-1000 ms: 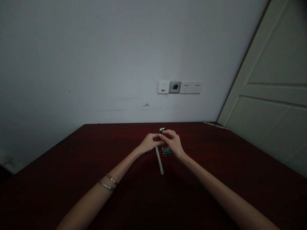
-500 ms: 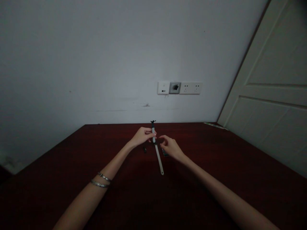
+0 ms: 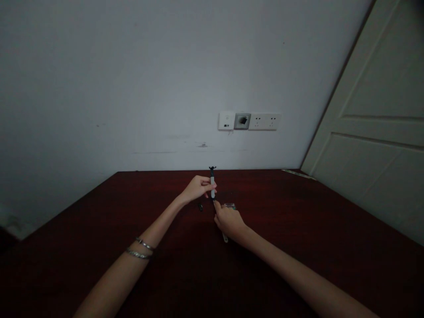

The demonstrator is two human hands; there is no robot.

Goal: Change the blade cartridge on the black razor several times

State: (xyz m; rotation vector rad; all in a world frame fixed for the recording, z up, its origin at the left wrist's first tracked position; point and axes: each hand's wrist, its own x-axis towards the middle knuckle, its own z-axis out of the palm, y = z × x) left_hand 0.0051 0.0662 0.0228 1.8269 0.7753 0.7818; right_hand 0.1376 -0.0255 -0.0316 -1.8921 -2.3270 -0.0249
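Note:
A slim white razor handle [image 3: 212,187] with a dark forked tip stands tilted over the dark red table [image 3: 298,212]. My left hand [image 3: 197,187] pinches it just below the tip. Lower down, my right hand [image 3: 228,223] is closed round the handle, with the forefinger lying along it. The handle's white end [image 3: 225,240] pokes out under that hand. A small clear blade case [image 3: 229,206] lies on the table just beyond my right hand. Below my left hand lies a tiny dark piece [image 3: 200,206]. Two bracelets [image 3: 141,248] sit on my left forearm.
A white wall with a row of sockets [image 3: 249,121] rises behind the table. A cream door [image 3: 374,132] stands at the right. A thin pale strip [image 3: 298,173] lies at the table's far right corner.
My hands parted from the razor's head. The left hand lifted the handle's tip end up. My right hand then dropped back and closed on the lower handle, uncovering the blade case.

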